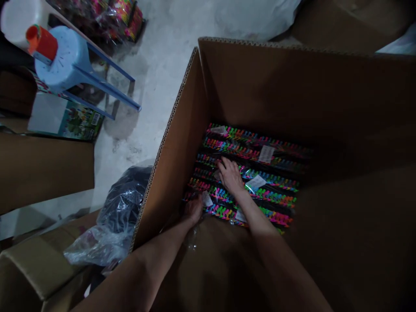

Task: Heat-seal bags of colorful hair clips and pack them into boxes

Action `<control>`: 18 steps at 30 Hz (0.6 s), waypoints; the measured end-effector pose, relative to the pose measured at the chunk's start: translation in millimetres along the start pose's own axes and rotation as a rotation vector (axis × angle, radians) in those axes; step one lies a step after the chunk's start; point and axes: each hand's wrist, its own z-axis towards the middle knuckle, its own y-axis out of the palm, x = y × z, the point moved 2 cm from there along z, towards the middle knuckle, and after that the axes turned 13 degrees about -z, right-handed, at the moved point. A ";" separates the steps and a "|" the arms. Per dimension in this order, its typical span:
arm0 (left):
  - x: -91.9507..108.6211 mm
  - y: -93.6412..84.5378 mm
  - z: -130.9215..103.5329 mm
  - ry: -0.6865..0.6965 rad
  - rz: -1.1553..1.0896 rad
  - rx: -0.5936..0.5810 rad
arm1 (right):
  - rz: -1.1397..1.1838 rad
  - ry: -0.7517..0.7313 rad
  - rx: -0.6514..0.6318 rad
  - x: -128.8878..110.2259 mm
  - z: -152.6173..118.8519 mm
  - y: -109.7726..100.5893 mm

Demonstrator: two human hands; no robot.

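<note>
Both my arms reach down into a deep cardboard box (pixel 182 130). On its floor lies a layer of clear plastic packs of multicoloured items (pixel 273 190), each with a white label. My right hand (pixel 230 174) lies flat, palm down, on the packs near the box's left side, fingers spread. My left hand (pixel 193 209) is lower and nearer, at the near left corner of the layer, touching the edge of a pack; its fingers are curled and partly hidden in shadow.
Outside the box on the left, a grey concrete floor holds a crumpled plastic bag (pixel 113 221), a light blue stool (pixel 69 60) with an orange cup (pixel 42 41), a printed carton (pixel 65 119) and more cardboard boxes (pixel 42 169). Further colourful packs (pixel 125 17) lie at the top.
</note>
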 end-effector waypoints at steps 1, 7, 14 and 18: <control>-0.3 -0.7 0.3 -0.003 0.002 0.000 | -0.008 -0.010 -0.068 -7.9 -13.6 -5.2; -5.9 2.3 1.1 0.102 0.070 0.063 | -0.041 -0.131 -0.478 -61.8 -110.1 21.5; -6.1 2.8 -7.1 0.199 0.110 0.109 | 0.012 -0.153 -0.476 -66.0 -112.4 32.0; -2.1 5.9 -13.9 0.231 0.054 -0.022 | 0.024 -0.167 -0.499 -70.2 -118.1 27.5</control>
